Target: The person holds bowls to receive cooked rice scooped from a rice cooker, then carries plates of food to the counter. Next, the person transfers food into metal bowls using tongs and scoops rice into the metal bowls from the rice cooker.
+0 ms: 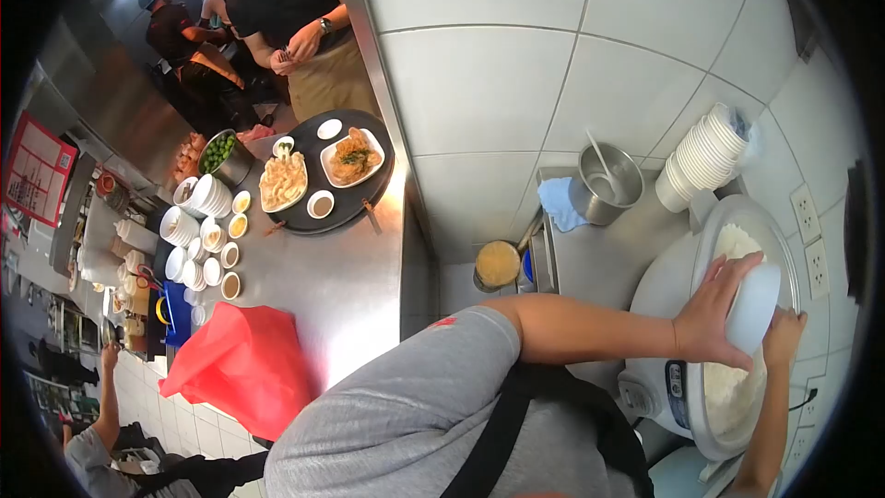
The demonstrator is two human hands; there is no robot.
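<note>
- On the right, the left hand (pixel 708 321) grips a white bowl (pixel 755 306) over rice (pixel 731 398) in the cooker (pixel 659 290);
- right hand (pixel 783 336) is close by; can't tell its grip;
- looks like scooping; next needs a steady bowl

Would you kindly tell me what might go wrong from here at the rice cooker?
The left hand holds the white bowl above the rice in the open rice cooker, so a loose grip could drop it in. 
The tall stack of white containers stands close to the cooker and looks slanted; a bump might topple it. 
A long handle sticks up out of the metal pot, so a passing sleeve could perhaps catch it.
</note>
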